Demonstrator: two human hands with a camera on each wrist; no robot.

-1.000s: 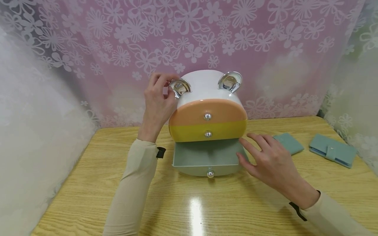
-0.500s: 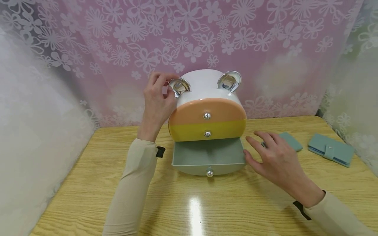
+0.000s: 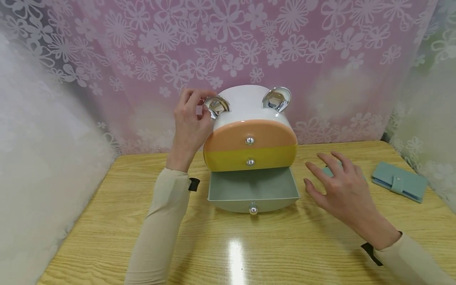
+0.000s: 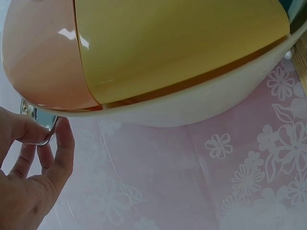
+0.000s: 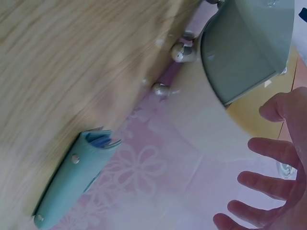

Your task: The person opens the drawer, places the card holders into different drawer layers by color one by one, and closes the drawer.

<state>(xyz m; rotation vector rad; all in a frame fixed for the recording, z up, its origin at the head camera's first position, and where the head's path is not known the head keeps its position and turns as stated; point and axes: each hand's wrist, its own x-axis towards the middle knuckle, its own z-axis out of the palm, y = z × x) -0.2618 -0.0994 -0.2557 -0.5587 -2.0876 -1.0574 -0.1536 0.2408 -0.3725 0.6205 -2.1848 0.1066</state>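
Note:
A small bear-eared drawer box (image 3: 246,99) with a white body stands at the back of the table. Its orange drawer (image 3: 228,136) and yellow drawer (image 3: 224,160) are closed, while the grey-green bottom drawer (image 3: 231,206) is pulled out, with nothing seen inside. My left hand (image 3: 190,126) pinches the box's left silver ear (image 3: 219,105) between thumb and fingers; the left wrist view shows this ear (image 4: 41,117) partly covered. To the right of the pulled-out drawer, my right hand (image 3: 345,190) hovers with fingers spread, holding nothing. Behind it a teal wallet (image 3: 328,171) is mostly hidden.
Another teal wallet (image 3: 399,181) with a snap strap lies farther right on the wooden table (image 3: 199,249). The right wrist view shows one teal wallet (image 5: 72,177) and silver ball feet (image 5: 182,52) under the box. A pink flowered curtain (image 3: 142,91) hangs close behind.
My right hand has moved away from the bottom drawer's right side, to the right, and now covers more of the nearer wallet. The left hand stays on the ear.

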